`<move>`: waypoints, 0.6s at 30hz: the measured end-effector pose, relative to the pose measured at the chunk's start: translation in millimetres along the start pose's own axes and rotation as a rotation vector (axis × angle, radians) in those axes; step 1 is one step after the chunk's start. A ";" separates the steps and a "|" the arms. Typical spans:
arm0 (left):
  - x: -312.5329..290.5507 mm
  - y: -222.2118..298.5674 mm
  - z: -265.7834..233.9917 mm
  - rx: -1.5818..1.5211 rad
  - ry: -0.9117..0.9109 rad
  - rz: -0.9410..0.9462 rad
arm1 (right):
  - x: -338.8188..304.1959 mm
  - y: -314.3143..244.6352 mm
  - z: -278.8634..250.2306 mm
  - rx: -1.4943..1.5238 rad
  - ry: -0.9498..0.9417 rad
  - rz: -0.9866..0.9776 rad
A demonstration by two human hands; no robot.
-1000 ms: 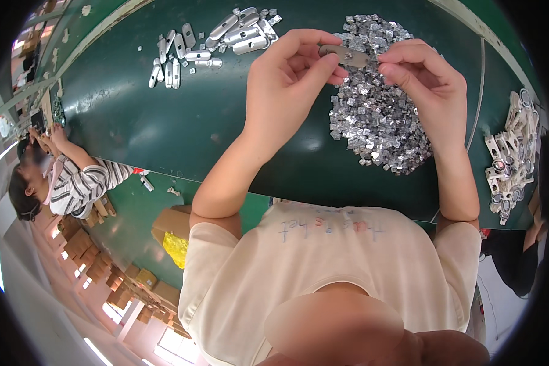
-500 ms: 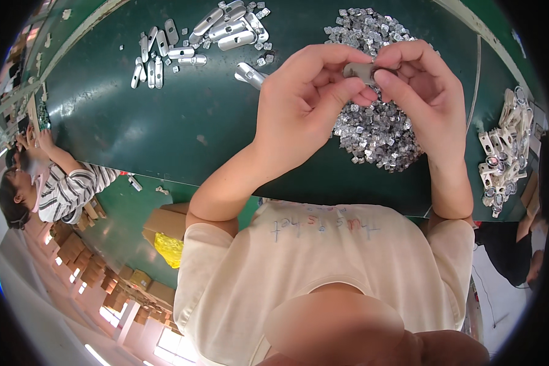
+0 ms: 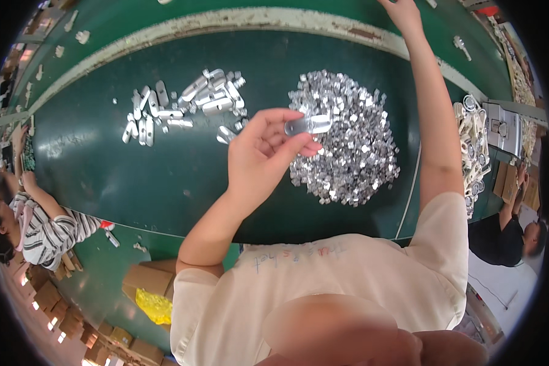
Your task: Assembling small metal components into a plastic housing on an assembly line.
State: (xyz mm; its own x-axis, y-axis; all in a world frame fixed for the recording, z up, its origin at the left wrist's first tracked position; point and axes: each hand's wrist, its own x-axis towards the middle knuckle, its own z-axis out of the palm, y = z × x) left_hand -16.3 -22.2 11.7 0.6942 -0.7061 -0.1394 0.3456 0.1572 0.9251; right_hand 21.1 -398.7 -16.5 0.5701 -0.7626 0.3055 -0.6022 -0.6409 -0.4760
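Observation:
My left hand [image 3: 263, 145] pinches one end of a shiny metal plate [image 3: 316, 124], oblong with rounded ends and a dark hole. It hangs over the left part of a big heap of small, square silvery metal pieces [image 3: 351, 161]. My right arm stretches far forward past the table's far edge. Only part of my right hand [image 3: 402, 8] shows at the picture's top; its fingertips are cut off. Left of my left hand lies a single metal plate [image 3: 225, 135]. Farther left are a stack of similar plates [image 3: 216, 105] and a looser group [image 3: 146, 116].
The dark green table [image 3: 158, 177] has a pale, worn far rim [image 3: 250, 19]. White clip-like parts with rings [image 3: 471, 149] lie at the right. A person in stripes [image 3: 46, 229] works at the left, another in black [image 3: 500, 241] at the right. A cardboard box [image 3: 149, 280] holds yellow plastic.
My right hand has let go of the metal plate and reached far forward, to the top of the picture. My left hand keeps the plate. The whole view has shifted.

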 end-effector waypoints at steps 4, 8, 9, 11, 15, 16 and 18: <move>-7.2 4.1 -9.9 0.041 0.038 -0.028 | 37.0 -20.0 59.5 -0.278 0.203 -0.009; -5.7 -1.2 -7.1 0.044 0.014 -0.010 | 93.7 14.2 91.2 -0.188 0.093 -0.098; -10.0 -3.0 -9.0 0.036 0.014 -0.002 | 93.7 1.8 92.6 -0.263 0.032 -0.149; -13.5 -7.6 -10.1 0.048 0.005 -0.004 | 102.3 -13.7 92.6 -0.434 -0.049 -0.279; -3.3 -5.6 -14.5 0.007 -0.020 -0.003 | 112.7 -7.4 62.0 -0.055 -0.402 -0.360; -6.4 -2.9 -17.4 -0.003 0.011 -0.002 | 85.8 -43.1 38.0 0.164 -0.463 -0.283; -5.4 3.7 -14.1 -0.012 0.013 0.007 | 50.2 -49.0 -4.4 0.657 -0.644 -0.463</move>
State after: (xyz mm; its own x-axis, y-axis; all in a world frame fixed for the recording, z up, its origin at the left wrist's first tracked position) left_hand -9.9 -8.1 10.8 0.7047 -0.6961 -0.1375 0.3482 0.1705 0.9218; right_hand 76.9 -405.9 25.8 0.9766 -0.1372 0.1656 0.0669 -0.5382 -0.8402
